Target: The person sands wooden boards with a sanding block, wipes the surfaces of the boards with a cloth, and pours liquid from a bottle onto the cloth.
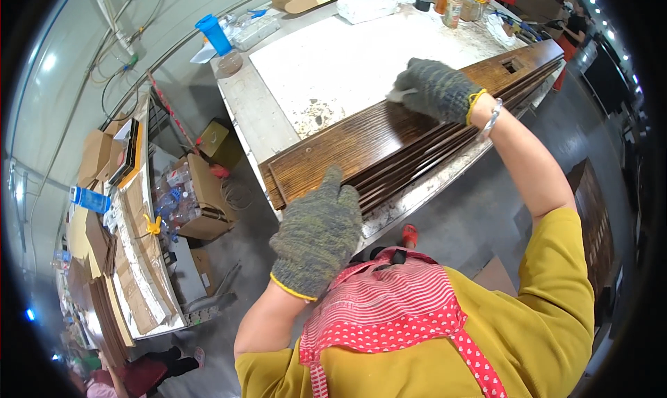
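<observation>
A long dark-brown wooden board (361,143) with a grained surface lies on top of a stack of similar boards (417,163), set slantwise along the near edge of the table. A rectangular slot (512,66) is cut near its far right end. My left hand (316,234), in a grey-green knitted glove, rests at the board's near left end, fingers stretched onto the wood. Over the middle of the board, my right hand (441,91), gloved alike, is closed on a small whitish piece (401,94), blurred and partly hidden by the fingers.
The table (260,109) has a white sheet on top, with a blue cup (214,35) at its far left and jars (451,12) at its far right. Left stand a cardboard box of plastic bottles (205,196) and a cluttered bench (142,259). Other people are at the edges.
</observation>
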